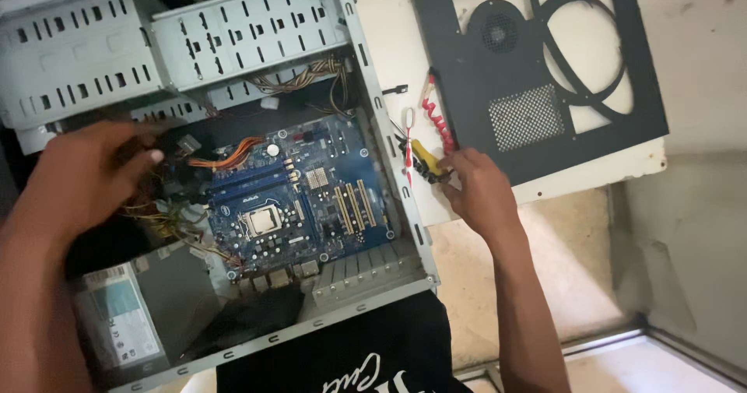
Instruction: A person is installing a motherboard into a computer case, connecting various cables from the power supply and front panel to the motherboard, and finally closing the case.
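An open grey computer case [389, 152] lies on its side, showing a blue motherboard [311, 198] with a bare processor socket [261, 220]. My left hand [89, 171] reaches into the case's left side among loose orange and yellow wires [226, 156], fingers curled; what it touches is hidden. My right hand [478, 187] rests outside the case on a white board [389, 35], fingers closed on a yellow-handled tool [426, 159] next to a red-handled screwdriver [408, 145].
A black side panel [545, 66] with a round fan grille and mesh vent lies on the white board. Grey drive cages [156, 43] fill the case's top. A power supply [132, 315] sits at the lower left. Concrete floor lies to the right.
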